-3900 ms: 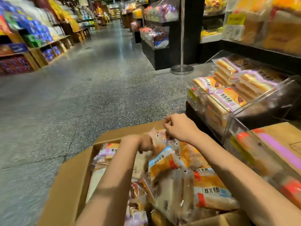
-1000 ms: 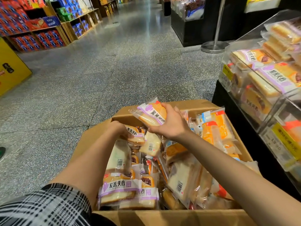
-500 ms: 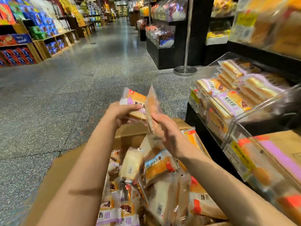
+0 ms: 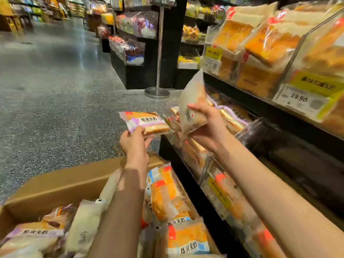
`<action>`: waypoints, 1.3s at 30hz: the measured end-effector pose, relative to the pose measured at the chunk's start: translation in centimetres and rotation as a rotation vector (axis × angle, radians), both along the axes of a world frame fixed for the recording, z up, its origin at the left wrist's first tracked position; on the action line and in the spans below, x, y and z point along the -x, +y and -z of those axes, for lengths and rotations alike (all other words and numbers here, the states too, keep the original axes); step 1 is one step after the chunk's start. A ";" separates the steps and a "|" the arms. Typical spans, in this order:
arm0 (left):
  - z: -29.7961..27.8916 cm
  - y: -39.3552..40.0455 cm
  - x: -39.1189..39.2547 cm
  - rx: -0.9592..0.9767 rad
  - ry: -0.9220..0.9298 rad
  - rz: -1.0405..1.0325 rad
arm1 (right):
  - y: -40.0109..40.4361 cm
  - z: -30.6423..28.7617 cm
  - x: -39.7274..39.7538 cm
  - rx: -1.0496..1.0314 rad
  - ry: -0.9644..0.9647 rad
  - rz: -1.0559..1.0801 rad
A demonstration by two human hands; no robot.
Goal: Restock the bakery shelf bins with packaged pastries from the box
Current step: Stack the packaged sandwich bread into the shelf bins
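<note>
Head view, my left hand (image 4: 134, 142) gripping a purple-label pastry pack (image 4: 144, 122) flat above the cardboard box (image 4: 61, 185), my right hand (image 4: 208, 125) holding a clear pastry pack (image 4: 192, 103) upright over the clear shelf bin (image 4: 247, 127), more packs in the box.

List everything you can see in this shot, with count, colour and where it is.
purple-label pastry: one, orange and purple, held at centre
clear pastry pack: one, pale, upright, held beside the lower bin
cardboard box: one, brown, bottom left, full of packs
lower shelf bin: one, clear, right of centre, purple-label packs inside
price tag: one, white, reads 19.90, upper shelf right
stanchion post: one, silver, centre aisle
left hand: one, centre
right hand: one, right of centre
</note>
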State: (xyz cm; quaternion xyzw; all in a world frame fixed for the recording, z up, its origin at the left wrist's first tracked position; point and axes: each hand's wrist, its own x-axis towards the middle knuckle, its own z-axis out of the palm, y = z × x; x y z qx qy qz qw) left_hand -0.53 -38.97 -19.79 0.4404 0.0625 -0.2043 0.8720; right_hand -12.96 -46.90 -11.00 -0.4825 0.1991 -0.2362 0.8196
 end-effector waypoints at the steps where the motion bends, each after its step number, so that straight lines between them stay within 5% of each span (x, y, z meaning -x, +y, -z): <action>1: 0.0 -0.7 0.4 0.032 0.023 -0.012 | -0.8 -0.7 -0.3 0.157 0.064 0.044; 7: 0.2 -3.4 1.7 0.188 0.109 -0.072 | -8.5 -1.0 -2.7 1.366 0.775 0.360; 16: 1.7 -4.9 1.4 0.285 0.164 -0.023 | -14.5 0.0 -5.8 1.675 1.073 0.316; 22: 1.6 -5.2 1.7 0.348 0.134 0.010 | -15.0 1.3 -7.8 2.115 1.362 0.489; 26: 1.3 -5.2 1.8 0.349 0.096 0.049 | -15.5 1.7 -8.8 2.314 1.276 0.581; 29: 1.3 -5.1 1.8 0.341 0.063 0.060 | -17.3 2.8 -8.4 2.626 1.247 0.362; 35: 1.4 -5.0 1.9 0.323 0.057 0.059 | -19.4 3.1 -7.8 2.741 1.041 0.031; 39: 1.5 -5.0 1.9 0.338 0.040 0.069 | -19.6 3.5 -8.4 2.759 1.030 0.006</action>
